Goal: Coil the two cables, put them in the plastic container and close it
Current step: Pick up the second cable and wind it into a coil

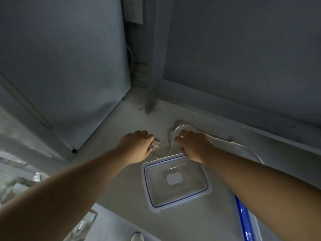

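A clear plastic container [175,181] with a blue seal line stands open on the grey surface, with nothing but a pale label patch visible inside. Just beyond it lies a thin white cable [232,145] that loops across the surface and trails off to the right. My left hand [137,146] pinches the cable's plug end [156,143]. My right hand [194,146] grips the same cable a little further along, above the container's far rim. A slack bend of cable hangs between both hands. I see only one cable.
A blue-edged lid [246,221] lies at the lower right, partly under my right forearm. Grey walls and a ledge [225,103] close off the far side. A wall socket [133,9] sits high up. Cluttered items lie at the lower left [22,181].
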